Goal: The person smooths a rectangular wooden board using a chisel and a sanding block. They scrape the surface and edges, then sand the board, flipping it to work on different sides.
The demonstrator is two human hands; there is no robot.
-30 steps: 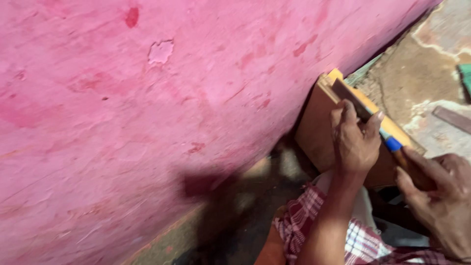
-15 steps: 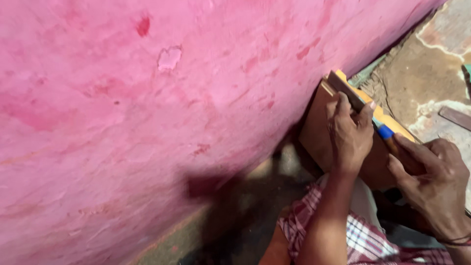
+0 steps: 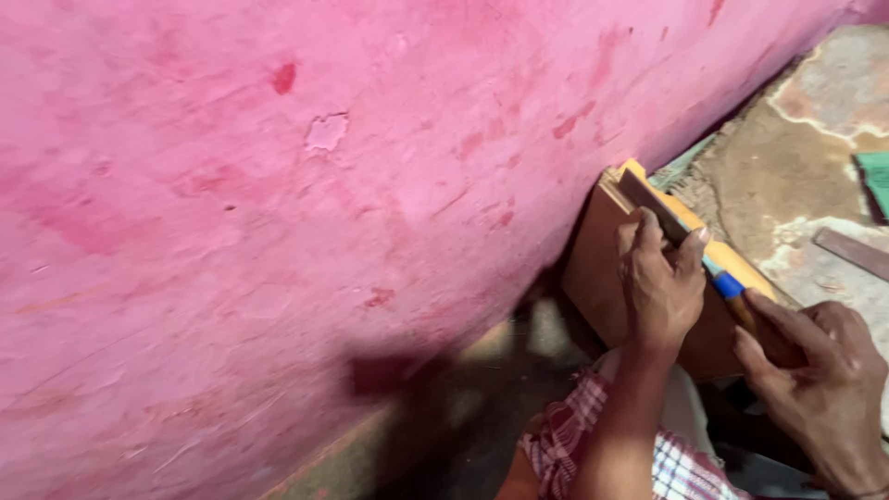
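A brown wooden board (image 3: 600, 268) with a yellow top edge stands on edge against the pink wall. My left hand (image 3: 659, 282) presses the flat metal blade of a long tool (image 3: 653, 208) down along that edge. Behind it, my right hand (image 3: 815, 389) grips the tool's wooden handle, which carries a blue band (image 3: 727, 283). The tool lies along the board's edge, pointing up and left toward the wall.
The rough pink wall (image 3: 324, 185) fills the left and middle of the view. Patchy concrete floor (image 3: 796, 167) lies at the right, with a green object (image 3: 875, 181) and a flat strip (image 3: 852, 250) on it. My checked cloth (image 3: 579, 454) shows at the bottom.
Both hands with the tool have slid a little left and up along the board's edge. My view has drifted, so the wall's marks sit further right and lower.
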